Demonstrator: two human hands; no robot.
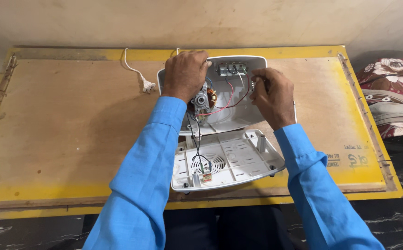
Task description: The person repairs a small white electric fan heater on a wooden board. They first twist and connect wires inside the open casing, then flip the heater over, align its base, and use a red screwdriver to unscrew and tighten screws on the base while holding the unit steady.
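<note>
An opened white appliance housing (231, 118) lies on a wooden board, with a small motor (202, 99), red, black and blue wires and a switch block (232, 69) inside. My left hand (184, 74) grips the housing's upper left rim beside the motor. My right hand (270, 95) is curled at the housing's right edge, pinching something small that I cannot make out. The detached white base cover (231, 159) with a round vent grille lies just in front, joined by black wires.
The yellow-edged wooden board (62, 125) rests on a dark floor. A white power cord with plug (147, 85) trails off the housing to the left. Floral cushions (393, 92) sit at the far right. A pale wall rises behind.
</note>
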